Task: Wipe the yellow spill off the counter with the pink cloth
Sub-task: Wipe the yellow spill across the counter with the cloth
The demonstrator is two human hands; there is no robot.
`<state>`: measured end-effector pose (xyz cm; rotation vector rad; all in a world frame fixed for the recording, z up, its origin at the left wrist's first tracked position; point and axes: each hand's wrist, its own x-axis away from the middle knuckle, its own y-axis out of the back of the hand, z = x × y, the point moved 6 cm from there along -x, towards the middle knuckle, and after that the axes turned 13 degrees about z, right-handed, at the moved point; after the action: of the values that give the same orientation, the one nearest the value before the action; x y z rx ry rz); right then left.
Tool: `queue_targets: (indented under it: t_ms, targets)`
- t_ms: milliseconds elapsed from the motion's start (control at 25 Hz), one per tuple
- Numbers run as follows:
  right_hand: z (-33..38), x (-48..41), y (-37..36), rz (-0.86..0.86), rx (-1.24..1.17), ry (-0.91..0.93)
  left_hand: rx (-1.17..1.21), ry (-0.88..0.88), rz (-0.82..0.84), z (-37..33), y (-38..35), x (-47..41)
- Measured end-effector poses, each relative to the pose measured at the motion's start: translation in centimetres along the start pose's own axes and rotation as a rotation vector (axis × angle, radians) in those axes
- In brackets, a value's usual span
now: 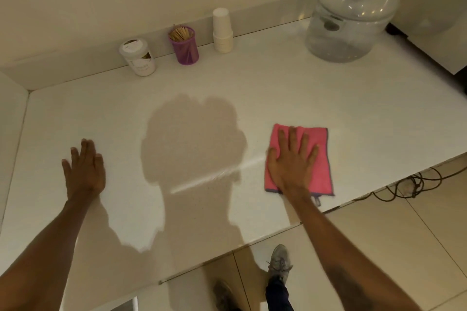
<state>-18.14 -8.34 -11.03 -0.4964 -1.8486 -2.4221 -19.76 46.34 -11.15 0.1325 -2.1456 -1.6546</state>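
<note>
A folded pink cloth (318, 159) lies flat on the white counter (328, 98) near its front right edge. My right hand (290, 161) presses palm-down on the cloth's left half, fingers spread. My left hand (84, 171) rests flat on the bare counter at the left, holding nothing. A thin wet, shiny streak (209, 179) runs from the cloth leftward and toward me. No yellow spill is visible on the counter.
Along the back wall stand a white lidded jar (137, 57), a purple cup of wooden sticks (184, 45) and a stack of white paper cups (222, 31). A large clear water jug (351, 12) sits back right. Cables (414, 182) lie on the tiled floor.
</note>
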Motion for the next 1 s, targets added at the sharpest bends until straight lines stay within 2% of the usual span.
queue_targets:
  t_ms: [120,240,360,440,640,800,1000]
  targets:
    - [6.7,4.3,-2.8,0.075,-0.073,0.091,0.004,-0.006,0.005,-0.2,-0.1,0.2]
    - [13.7,9.4,-4.6,0.116,0.023,0.356,-0.009,-0.026,0.004,0.0,-0.2,0.0]
    - [13.0,11.6,-4.2,0.092,0.097,0.498,-0.004,-0.04,0.028,0.3,-0.3,-0.2]
    - [9.5,10.7,-3.2,0.062,0.046,0.442,0.005,-0.031,0.027,0.4,-0.1,-0.3]
    - [-1.0,3.9,0.0,0.082,0.097,0.171,0.009,-0.041,0.067,0.5,-0.3,-0.4]
    - [-7.2,-0.7,2.9,0.049,0.1,0.132,0.011,-0.018,0.062,0.5,-0.3,-0.6]
    - [-8.6,-7.7,5.6,0.056,0.122,0.13,0.021,-0.013,0.023,0.8,-0.6,-0.7]
